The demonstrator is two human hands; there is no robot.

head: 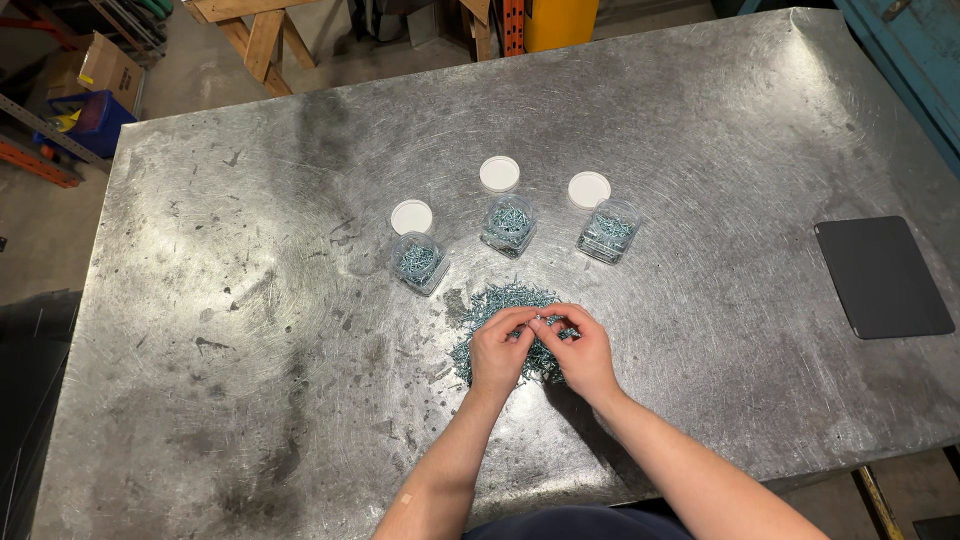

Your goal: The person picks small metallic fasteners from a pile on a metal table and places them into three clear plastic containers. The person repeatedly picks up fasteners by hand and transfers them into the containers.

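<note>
The two arms reach up from the bottom of the frame over the big metal table (pixel 250 300). Mid-frame, the left hand (pixel 497 355) and right hand (pixel 583 358) meet, fingertips pinching into the screw pile (pixel 500 305). Three open jars (pixel 508 225) sit above. Sharp screws could prick fingers or roll away.

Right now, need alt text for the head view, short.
Seen from above, a person's left hand and right hand pick at a pile of small silvery screws on a scratched metal table. Beyond the pile stand three open clear jars partly filled with screws, each with its white lid lying behind it; a dark flat pad lies to the right.
</note>
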